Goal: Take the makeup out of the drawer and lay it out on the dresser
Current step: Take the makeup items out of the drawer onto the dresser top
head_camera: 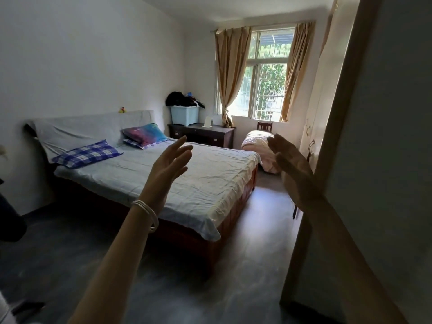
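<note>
Hands raised, left hand (169, 163), right hand (292, 169), both empty

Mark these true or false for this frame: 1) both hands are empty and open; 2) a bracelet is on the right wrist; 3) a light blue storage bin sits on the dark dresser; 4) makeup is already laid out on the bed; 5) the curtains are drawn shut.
1) True. The left hand and the right hand are raised with fingers spread, holding nothing.
2) False. The silver bracelet is on the left wrist.
3) True. The light blue storage bin sits on the dark dresser by the window.
4) False. The bed holds only two pillows and a sheet; no makeup is visible.
5) False. The curtains are tied back at both sides of the window.
</note>
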`<state>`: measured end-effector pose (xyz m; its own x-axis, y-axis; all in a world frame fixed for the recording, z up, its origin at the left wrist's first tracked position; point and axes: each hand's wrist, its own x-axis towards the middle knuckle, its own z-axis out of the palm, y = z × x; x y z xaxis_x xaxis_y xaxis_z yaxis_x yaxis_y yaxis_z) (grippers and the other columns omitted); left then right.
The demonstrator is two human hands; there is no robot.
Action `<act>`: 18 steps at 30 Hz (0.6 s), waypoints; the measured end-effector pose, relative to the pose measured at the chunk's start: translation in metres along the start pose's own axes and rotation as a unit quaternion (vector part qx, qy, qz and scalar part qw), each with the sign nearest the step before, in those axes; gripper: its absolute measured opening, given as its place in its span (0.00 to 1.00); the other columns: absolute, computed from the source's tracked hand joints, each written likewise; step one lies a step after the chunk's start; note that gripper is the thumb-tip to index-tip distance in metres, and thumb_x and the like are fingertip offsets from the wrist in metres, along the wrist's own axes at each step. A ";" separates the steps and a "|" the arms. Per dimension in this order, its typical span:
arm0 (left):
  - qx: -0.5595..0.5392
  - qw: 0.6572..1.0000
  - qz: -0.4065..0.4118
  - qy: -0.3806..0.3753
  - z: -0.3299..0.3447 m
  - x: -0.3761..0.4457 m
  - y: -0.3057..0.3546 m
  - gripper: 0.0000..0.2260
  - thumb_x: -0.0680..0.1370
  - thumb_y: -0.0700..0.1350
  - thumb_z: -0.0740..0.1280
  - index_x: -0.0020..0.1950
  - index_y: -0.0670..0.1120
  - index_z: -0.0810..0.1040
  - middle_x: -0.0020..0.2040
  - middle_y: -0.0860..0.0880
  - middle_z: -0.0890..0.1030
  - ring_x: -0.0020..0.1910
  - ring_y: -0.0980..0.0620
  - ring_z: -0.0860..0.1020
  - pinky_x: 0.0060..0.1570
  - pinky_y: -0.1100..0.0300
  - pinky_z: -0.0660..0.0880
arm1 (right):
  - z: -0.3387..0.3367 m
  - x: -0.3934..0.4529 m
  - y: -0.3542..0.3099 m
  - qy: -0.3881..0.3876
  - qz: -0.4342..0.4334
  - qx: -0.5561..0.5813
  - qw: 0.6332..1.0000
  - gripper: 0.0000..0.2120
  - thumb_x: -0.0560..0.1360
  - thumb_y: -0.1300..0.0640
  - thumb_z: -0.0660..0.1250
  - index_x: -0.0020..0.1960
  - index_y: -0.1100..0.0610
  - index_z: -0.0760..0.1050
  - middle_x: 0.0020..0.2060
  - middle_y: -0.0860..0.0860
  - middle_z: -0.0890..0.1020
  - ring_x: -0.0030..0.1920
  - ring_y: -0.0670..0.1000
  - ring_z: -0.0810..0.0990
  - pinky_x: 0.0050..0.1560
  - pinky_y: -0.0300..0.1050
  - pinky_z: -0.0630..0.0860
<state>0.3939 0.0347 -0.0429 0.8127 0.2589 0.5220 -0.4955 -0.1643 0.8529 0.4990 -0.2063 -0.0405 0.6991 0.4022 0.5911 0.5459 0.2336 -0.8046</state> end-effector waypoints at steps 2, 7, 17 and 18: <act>-0.007 1.000 -0.010 0.007 0.002 0.023 -0.025 0.45 0.54 0.73 0.70 0.67 0.55 0.68 0.67 0.50 0.73 0.64 0.53 0.73 0.62 0.54 0.71 | -0.009 0.017 0.028 -0.001 0.014 0.000 1.000 0.39 0.56 0.32 0.74 0.63 0.45 0.69 0.64 0.42 0.74 0.66 0.41 0.71 0.57 0.28 0.70; -0.044 0.999 -0.026 0.013 0.007 0.081 -0.099 0.34 0.64 0.61 0.68 0.68 0.54 0.68 0.65 0.52 0.75 0.63 0.54 0.75 0.62 0.54 0.71 | -0.039 0.063 0.098 0.005 0.037 0.025 0.999 0.38 0.59 0.35 0.75 0.64 0.47 0.70 0.65 0.43 0.74 0.67 0.42 0.71 0.58 0.29 0.71; -0.084 0.996 -0.033 0.004 0.027 0.282 -0.214 0.23 0.71 0.53 0.61 0.67 0.53 0.68 0.66 0.49 0.73 0.63 0.53 0.74 0.61 0.56 0.71 | -0.092 0.216 0.216 0.045 0.045 0.009 0.998 0.35 0.60 0.34 0.73 0.64 0.46 0.70 0.64 0.42 0.75 0.67 0.43 0.71 0.61 0.37 0.69; -0.083 0.996 -0.032 0.001 0.030 0.302 -0.223 0.24 0.71 0.53 0.61 0.67 0.53 0.68 0.66 0.48 0.73 0.63 0.53 0.74 0.61 0.56 0.71 | -0.098 0.232 0.226 0.051 0.041 0.012 0.998 0.37 0.60 0.34 0.73 0.65 0.47 0.70 0.65 0.43 0.75 0.67 0.44 0.71 0.64 0.40 0.67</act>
<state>0.7588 0.1211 -0.0754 0.8435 0.2659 0.4667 -0.4869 0.0120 0.8734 0.8300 -0.1473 -0.0803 0.7854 0.3283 0.5248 0.4741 0.2261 -0.8509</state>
